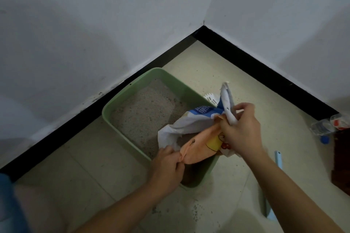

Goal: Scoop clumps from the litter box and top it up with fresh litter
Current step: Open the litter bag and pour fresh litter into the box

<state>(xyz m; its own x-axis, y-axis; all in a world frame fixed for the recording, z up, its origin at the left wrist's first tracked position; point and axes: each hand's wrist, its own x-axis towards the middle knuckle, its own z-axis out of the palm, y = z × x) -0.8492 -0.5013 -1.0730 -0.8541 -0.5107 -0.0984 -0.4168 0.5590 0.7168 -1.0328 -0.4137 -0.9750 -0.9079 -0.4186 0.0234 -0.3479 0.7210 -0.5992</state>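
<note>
Nearest, two bare forearms reaching in, one hand on each. With the left hand point(168, 164), pinching a peach-orange fold of the crumpled white, blue and orange printed plastic litter bag point(191, 125), fingers curled tight on it above the box's near rim. With the right hand point(240, 128), higher and to the right, gripping the bag's twisted white top in a closed fist. Held slumped over the near right corner of the pale green rectangular plastic litter box point(132, 89), mouth gaping leftward (grey grains just visible inside). One bag, one box, the box flat on the cream tiled floor point(94, 157) close to the left wall. Inside the box, a fairly level bed of pale grey granular litter point(144, 111), shadowed under the bag. On the near tiles, dark scattered grains point(195, 212). Right of the right arm, one pale blue flat plastic handle point(278, 159) lying on the floor. Behind the bag, just beside the box's right wall, one white slotted plastic scoop point(211, 98), mostly hidden. Further right, one clear crumpled plastic bottle point(322, 128) and a blue cap point(324, 140) at its near end. Beyond, black skirting point(265, 58) under two white walls point(94, 15) meeting in a corner.
</note>
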